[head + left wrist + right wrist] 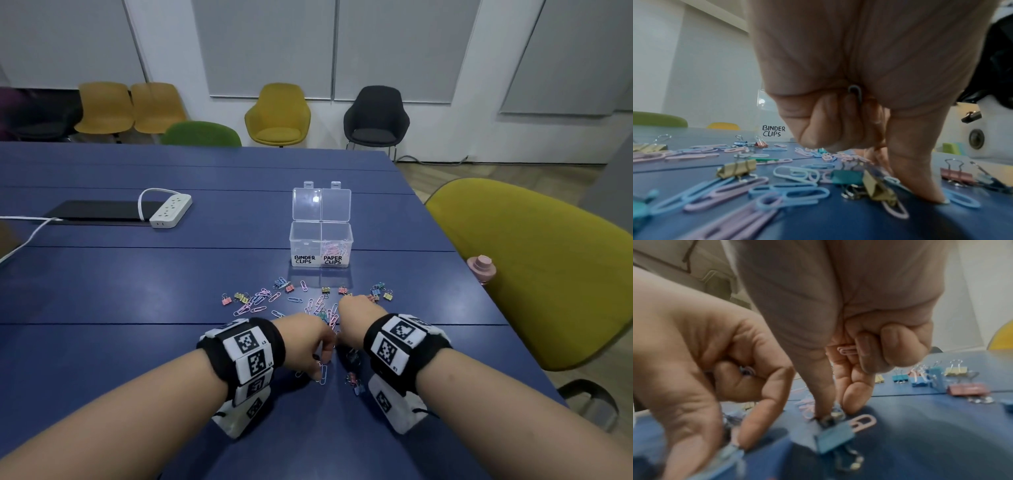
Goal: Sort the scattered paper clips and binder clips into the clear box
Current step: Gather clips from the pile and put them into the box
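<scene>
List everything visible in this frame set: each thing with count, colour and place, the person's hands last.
Table: one, blue, fills the foreground.
Clear box: one, lid open, mid-table; left compartment labelled BINDER CLIPS looks empty, right one labelled PAPER CLIPS holds pastel clips.
Paper clips: many, pink, blue and white, scattered before the box.
Binder clips: over ten, pink, yellow, blue and teal, among them.
Power strip: one, white, far left.
Black mat: one, beside it.
Bottle: one, pink, right edge.
Chairs: seven; yellow, green, black.
Left hand: holds a clip, fingertips down.
Right hand: holds a pink paper clip.
</scene>
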`<state>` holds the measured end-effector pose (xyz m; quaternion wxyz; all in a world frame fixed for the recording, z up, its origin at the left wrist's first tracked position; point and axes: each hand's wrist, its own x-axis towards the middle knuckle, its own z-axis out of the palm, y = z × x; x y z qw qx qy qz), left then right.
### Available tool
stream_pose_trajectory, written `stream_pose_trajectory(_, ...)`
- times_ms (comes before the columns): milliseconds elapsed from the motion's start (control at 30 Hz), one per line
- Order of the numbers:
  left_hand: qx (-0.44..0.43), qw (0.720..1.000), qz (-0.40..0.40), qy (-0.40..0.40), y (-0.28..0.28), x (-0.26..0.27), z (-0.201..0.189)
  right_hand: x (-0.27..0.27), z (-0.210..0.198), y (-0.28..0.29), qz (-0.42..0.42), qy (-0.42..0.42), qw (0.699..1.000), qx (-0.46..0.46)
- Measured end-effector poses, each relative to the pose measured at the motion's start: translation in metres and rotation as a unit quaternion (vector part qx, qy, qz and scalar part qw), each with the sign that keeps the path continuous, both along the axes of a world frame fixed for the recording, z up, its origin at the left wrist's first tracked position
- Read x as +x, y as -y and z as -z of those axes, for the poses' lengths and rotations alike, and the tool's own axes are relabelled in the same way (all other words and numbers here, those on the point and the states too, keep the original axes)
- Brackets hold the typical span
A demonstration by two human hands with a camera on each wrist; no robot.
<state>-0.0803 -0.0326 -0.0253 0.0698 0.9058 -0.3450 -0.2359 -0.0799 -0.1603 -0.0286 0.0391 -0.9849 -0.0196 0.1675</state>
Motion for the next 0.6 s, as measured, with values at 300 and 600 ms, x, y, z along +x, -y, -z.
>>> stream_pose_trajectory(300,0.028,0.999,0.026,-0.012,0.0056,0.0006,0.0013,-0.0048,-0.0111,-0.0094,-0.006,-0.028,0.999,-0.014)
stream_pose_trajectory(600,0.048,0.997,-0.024,0.056,-0.0023,0.0022,0.0056,-0.0094,-0.0046,-0.0128,-0.014,-0.037,0.999,-0.029)
